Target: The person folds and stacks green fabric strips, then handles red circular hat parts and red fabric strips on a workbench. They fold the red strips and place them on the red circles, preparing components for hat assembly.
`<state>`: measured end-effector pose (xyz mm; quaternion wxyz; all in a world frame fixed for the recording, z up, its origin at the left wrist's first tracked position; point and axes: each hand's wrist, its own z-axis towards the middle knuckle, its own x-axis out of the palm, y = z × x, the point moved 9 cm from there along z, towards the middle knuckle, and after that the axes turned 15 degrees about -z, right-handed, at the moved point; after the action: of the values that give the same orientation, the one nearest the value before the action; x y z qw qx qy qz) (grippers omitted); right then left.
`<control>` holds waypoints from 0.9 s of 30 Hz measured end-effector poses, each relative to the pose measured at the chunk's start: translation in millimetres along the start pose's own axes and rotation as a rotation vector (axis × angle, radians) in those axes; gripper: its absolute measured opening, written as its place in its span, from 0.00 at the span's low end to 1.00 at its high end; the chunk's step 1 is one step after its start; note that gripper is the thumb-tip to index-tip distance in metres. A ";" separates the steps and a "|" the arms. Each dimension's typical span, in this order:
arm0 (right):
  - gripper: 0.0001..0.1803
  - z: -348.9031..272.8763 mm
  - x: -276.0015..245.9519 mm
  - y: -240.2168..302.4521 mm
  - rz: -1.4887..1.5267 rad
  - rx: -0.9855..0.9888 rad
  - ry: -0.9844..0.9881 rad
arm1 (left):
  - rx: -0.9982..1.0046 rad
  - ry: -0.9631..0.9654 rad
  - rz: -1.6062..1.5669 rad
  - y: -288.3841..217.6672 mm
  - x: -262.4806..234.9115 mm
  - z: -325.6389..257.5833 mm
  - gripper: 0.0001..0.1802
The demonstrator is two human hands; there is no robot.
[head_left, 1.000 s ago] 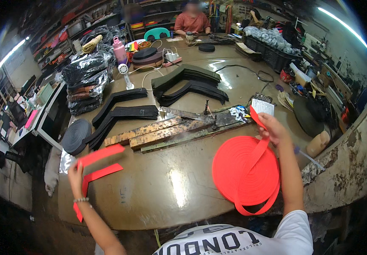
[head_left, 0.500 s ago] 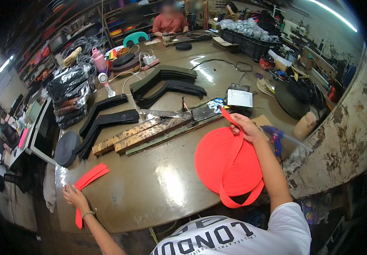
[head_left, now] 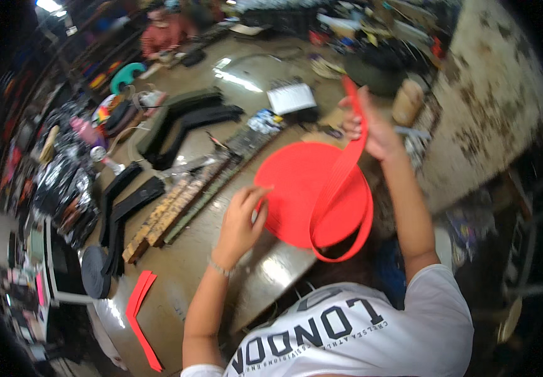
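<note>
— Red webbing roll (head_left: 303, 188) right in front of us, lying flat at the near edge of the worktable (head_left: 246, 75). Where are our hands?

— Our left hand (head_left: 241, 220) is on the roll's left rim, fingers curled against the edge, thumb pressing the side. Our right hand (head_left: 372, 129) is up beyond the roll, closed around the loose strap end (head_left: 353, 100), pulling it high; the strap runs down from it in a loop around the roll's near side.

— And off to the near left?

— Cut red strips (head_left: 138, 308) lying together on the tabletop, well apart from the roll. Just beyond them, a black roll (head_left: 95, 279).

— Further out?

— Long wooden bars (head_left: 177, 204) lie diagonally, touching side by side, then black curved pieces (head_left: 189, 119). A white notepad (head_left: 291, 97) sits near our raised hand. At the far end, another person in a red top (head_left: 167, 31) sits at the table.
</note>
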<state>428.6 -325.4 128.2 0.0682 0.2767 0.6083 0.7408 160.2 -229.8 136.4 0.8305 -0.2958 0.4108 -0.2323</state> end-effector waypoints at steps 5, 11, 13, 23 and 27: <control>0.22 -196.6 -75.6 67.5 -0.533 -0.069 -0.522 | 0.038 0.114 -0.033 11.7 66.0 30.0 0.14; 0.20 -297.0 -107.8 -1.0 -0.867 0.349 -0.728 | 0.164 0.112 0.165 13.5 90.7 23.4 0.10; 0.22 -263.8 -88.4 -20.3 -0.997 0.079 -0.573 | 0.200 0.082 0.159 12.9 89.8 17.7 0.10; 0.18 -129.9 -77.0 -83.1 -1.396 0.015 -0.639 | 0.181 0.065 0.411 0.1 95.0 11.4 0.10; 0.17 -146.2 -72.4 -77.1 -1.377 -0.030 -0.723 | 0.137 0.060 0.479 1.3 93.6 11.0 0.11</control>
<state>399.1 -464.0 16.5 0.7108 0.0600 0.5730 0.4035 221.3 -284.4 89.8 0.8673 -0.1261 0.4771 -0.0647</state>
